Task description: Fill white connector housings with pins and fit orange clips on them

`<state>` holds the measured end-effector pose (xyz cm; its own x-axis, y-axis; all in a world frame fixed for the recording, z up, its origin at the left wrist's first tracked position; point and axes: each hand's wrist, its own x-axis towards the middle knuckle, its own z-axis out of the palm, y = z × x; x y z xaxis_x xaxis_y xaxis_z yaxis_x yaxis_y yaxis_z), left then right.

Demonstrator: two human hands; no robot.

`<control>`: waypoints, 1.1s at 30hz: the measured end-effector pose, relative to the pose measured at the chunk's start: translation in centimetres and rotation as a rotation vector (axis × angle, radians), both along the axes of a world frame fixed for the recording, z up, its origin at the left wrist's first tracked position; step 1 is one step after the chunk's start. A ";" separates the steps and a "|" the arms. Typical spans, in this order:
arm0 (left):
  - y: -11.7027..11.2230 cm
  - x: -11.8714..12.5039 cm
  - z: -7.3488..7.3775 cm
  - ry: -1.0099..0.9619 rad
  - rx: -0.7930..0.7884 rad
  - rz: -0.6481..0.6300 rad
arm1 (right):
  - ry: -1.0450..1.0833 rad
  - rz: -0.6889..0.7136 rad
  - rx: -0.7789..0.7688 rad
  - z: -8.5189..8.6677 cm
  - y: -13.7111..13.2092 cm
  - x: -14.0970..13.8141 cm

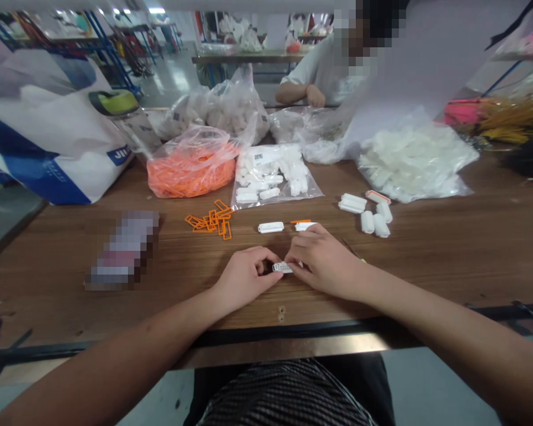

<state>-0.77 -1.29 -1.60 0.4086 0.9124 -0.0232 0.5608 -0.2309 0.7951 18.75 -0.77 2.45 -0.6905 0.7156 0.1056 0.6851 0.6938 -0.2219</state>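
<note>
Between my two hands is a small white plastic connector housing (282, 267) with rows of holes on its face. My left hand (249, 274) pinches its left end with thumb and forefinger. Fingers of my right hand (322, 260) close on the right end and cover part of it. Just beyond lie a white housing (270, 227) and another white housing (302, 226), the second partly behind my right hand, with an orange piece (300, 221) beside it. Several orange rectangular frames (213, 219) lie in a loose pile to the left.
White parts (368, 214) lie at the right, one with an orange edge. Behind stand a bag of orange frames (190, 168), a bag of white housings (270, 171) and a bag of whitish parts (415, 157). A blurred flat object (124, 248) lies left. A person (315, 77) sits opposite.
</note>
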 end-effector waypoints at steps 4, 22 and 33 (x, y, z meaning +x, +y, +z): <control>0.0 0.0 -0.1 -0.011 -0.003 0.002 | -0.086 0.028 0.047 0.2 -0.1 -0.4; -0.1 0.0 0.2 -0.001 -0.017 0.012 | 0.100 -0.008 -0.071 0.2 -0.2 0.3; -0.1 0.1 -0.2 -0.014 -0.013 0.017 | 0.114 0.004 0.032 -0.5 -1.0 0.4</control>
<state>-0.71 -1.37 -1.77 0.3936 0.9188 -0.0292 0.5532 -0.2114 0.8058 19.18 -1.77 1.96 -0.6753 0.7080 0.2066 0.6541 0.7044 -0.2757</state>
